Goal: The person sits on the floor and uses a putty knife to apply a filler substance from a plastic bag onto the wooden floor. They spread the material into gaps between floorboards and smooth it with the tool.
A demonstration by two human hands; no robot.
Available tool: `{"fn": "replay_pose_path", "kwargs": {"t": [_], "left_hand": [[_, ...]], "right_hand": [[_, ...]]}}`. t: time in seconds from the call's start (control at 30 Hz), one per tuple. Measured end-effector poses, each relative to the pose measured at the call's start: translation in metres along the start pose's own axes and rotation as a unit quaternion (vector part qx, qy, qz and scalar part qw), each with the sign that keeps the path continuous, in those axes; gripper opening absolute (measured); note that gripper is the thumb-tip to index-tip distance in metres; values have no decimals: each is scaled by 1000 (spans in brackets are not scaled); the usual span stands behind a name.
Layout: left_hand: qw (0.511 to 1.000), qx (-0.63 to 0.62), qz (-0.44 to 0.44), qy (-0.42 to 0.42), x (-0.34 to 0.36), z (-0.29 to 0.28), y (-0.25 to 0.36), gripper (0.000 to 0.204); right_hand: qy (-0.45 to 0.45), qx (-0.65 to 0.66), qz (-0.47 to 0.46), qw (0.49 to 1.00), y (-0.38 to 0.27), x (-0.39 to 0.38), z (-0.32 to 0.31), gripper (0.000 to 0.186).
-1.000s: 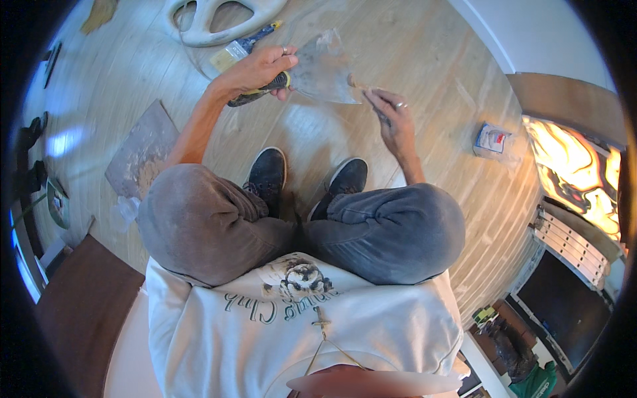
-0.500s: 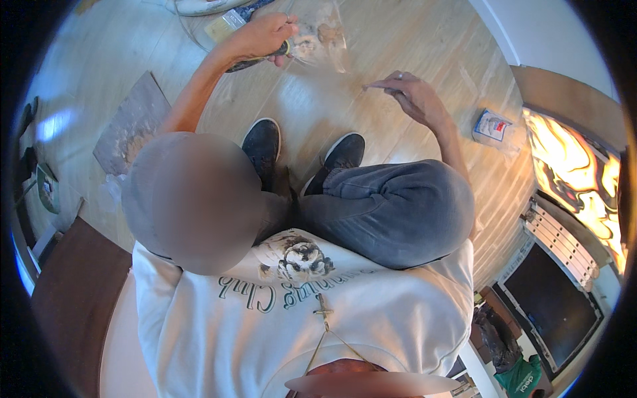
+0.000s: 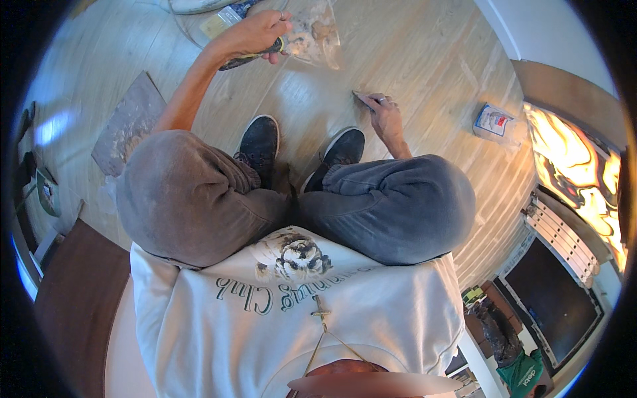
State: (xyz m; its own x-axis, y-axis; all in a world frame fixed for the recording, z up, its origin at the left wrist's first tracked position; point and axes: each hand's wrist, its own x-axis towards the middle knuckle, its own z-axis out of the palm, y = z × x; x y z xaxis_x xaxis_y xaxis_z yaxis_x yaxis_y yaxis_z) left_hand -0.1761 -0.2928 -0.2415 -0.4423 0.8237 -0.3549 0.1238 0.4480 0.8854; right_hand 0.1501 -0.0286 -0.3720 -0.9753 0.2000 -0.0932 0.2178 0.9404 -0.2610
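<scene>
Nearest the camera, the person crouches low over a pale wooden floor (image 3: 424,60), knees folded in grey trousers and two dark shoes (image 3: 259,142) planted side by side, which brings both arms within easy reach of the boards ahead.

Just beyond the right shoe, the right hand (image 3: 386,119) presses down toward the floor. Its fingers are curled shut on a small flat tool (image 3: 363,99), apparently a scraper blade, held low and angled so its edge meets the board; the exact kind of tool is too small to tell. The low wrist suits pushing along the wood.

Farther off and to the left, the left hand (image 3: 255,33) is raised clear of the floor, its grip closed around a dark handle with a yellow band (image 3: 269,50), and a clear plastic bag (image 3: 312,36) of crumbly brownish matter hangs just beside the fingers, seemingly pinched in the same hold. Held up like that, it stays out of the working patch.

At the left lies a dusty grey slab (image 3: 129,123); well apart on the right sits a small white packet (image 3: 494,123).
</scene>
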Motion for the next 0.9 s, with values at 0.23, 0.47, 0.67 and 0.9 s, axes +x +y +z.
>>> {"fn": "replay_pose_path", "kwargs": {"t": [0.23,0.47,0.67,0.9], "left_hand": [[1000,5,17,-4,2,-1,-2,56],[1000,22,9,1,-1,-4,-2,52],[1000,20,11,-5,-4,-3,5,52],[1000,3,-13,9,0,-7,-12,58]], "right_hand": [[26,-22,-15,999,-4,7,5,56],[-12,37,-32,999,10,-1,-10,53],[29,-28,-67,997,-7,5,1,54],[19,85,-33,996,14,23,-22,44]]}}
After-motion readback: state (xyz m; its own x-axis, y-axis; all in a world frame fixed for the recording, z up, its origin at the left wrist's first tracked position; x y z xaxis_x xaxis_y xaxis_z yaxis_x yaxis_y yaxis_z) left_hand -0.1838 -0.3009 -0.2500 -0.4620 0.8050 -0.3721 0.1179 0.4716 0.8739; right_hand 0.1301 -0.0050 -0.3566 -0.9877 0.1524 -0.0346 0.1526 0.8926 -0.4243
